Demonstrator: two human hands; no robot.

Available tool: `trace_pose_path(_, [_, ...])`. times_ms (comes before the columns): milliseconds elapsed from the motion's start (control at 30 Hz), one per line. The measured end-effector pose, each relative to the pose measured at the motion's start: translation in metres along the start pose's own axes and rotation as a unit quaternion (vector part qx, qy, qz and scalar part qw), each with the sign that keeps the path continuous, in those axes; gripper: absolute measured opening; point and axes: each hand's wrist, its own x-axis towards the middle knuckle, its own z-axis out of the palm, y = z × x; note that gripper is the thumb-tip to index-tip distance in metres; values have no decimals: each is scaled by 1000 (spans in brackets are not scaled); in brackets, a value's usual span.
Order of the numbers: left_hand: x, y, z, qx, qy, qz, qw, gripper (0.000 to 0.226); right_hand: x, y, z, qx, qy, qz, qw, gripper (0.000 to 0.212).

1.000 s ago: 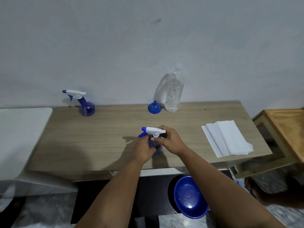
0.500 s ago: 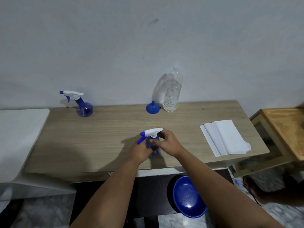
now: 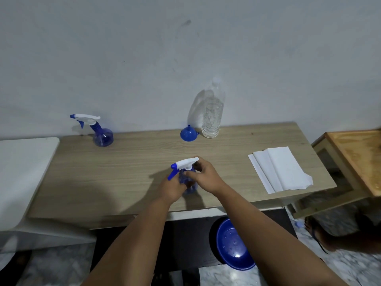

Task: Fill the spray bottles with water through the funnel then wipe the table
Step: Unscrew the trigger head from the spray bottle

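Observation:
A blue spray bottle (image 3: 189, 187) stands near the middle front of the wooden table (image 3: 127, 174). My left hand (image 3: 172, 188) grips its body. My right hand (image 3: 203, 177) holds its white trigger head (image 3: 185, 163), which sits tilted with the nozzle pointing left and down. A second blue spray bottle (image 3: 101, 134) with a white head stands at the back left. A small blue funnel (image 3: 188, 134) lies at the back centre, touching a clear plastic water bottle (image 3: 213, 112) that stands by the wall.
Folded white paper towels (image 3: 278, 170) lie on the table's right side. A blue bowl (image 3: 233, 246) sits on the floor below the front edge. A wooden stool (image 3: 354, 159) stands to the right, a white surface (image 3: 22, 174) to the left.
The trigger head has turned and tilted under my right hand, nozzle dipping to the left. My left hand has stayed on the bottle's body.

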Motion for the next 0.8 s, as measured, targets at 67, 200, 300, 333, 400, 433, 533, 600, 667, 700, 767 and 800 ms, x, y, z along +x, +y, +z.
trace_pose_path(67, [0,0,0,6,-3,4,1000,23,-2,-1,0,3,-7,-1,1000,35])
trace_pose_path(200, [1,0,0,-15,4,1,1000,28,-3,0,7,13,38,-4,999,33])
trace_pose_path(300, [-1,2,0,-6,3,1,1000,24,-5,1,7,1,22,-16,1000,29])
trace_pose_path(333, [0,1,0,-5,3,0,1000,23,-7,-1,7,12,27,-11,999,33])
trace_pose_path(400, [2,-2,2,-15,4,3,1000,24,-11,-2,8,32,48,2,998,38])
trace_pose_path(433, [2,-4,3,-17,4,3,1000,23,-10,-1,8,26,58,1,998,36])
trace_pose_path(533, [2,-3,4,-26,9,0,1000,23,-7,-1,7,-4,30,-6,1000,27])
trace_pose_path(600, [1,-2,3,-30,8,-9,999,24,-8,-3,5,-14,17,-2,1000,31])
trace_pose_path(667, [1,-4,4,-17,5,-11,1000,19,-12,-3,6,-7,25,2,1000,39])
trace_pose_path(700, [2,-5,5,-11,4,-8,1000,20,-13,-3,7,-6,38,6,999,40])
trace_pose_path(767, [4,-8,6,-5,0,-13,1000,24,-11,-2,8,-24,50,-2,998,32])
trace_pose_path(800, [5,-10,7,-4,1,-18,1000,25,-11,-2,8,-32,42,-9,999,28])
